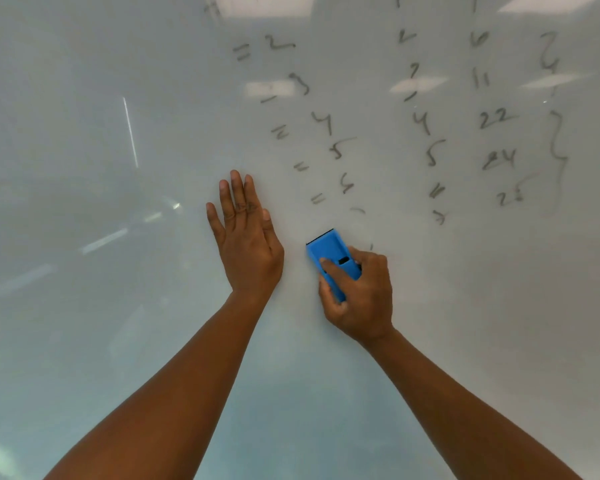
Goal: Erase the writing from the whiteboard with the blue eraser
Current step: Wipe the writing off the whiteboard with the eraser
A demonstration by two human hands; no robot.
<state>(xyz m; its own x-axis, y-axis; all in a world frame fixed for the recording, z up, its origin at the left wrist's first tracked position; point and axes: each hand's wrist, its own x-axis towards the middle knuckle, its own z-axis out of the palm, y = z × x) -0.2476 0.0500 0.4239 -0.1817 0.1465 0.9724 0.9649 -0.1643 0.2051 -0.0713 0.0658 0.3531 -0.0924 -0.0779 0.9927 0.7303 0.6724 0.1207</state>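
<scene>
Mid-erase, by the look of it: lower part of the board (84,341) bare, writing (430,133) remaining above and to the right in loose columns of numbers, equals signs and a brace. Most of the job arguably ahead, judging by how much ink is left.

Right hand (361,296) wrapped around the eraser (329,258), closed firmly on its lower half, index finger (329,266) laid along the blue back, thumb seemingly tucked under the left edge. Eraser tilted, top end leaning up and to the left, dark felt edge showing at the top. Upper half projecting clear of the grip, apparently flat to the board, though actual contact hard to confirm from this angle.

Left hand (246,244) spread flat against the board just beside the eraser, fingers extended and together, holding nothing, likely bracing.

Eraser sitting just below the nearest marks: a faint curved stroke (357,210) directly above it, an equals sign and a squiggle further up.

Next move probably a push up and to the right into that nearest column, then across to the middle and right columns. Calls for firm, even pressure with the felt face kept flat, and overlapping passes, since faint grey smears already show near the eraser. Upper rows likely needing a longer reach.
</scene>
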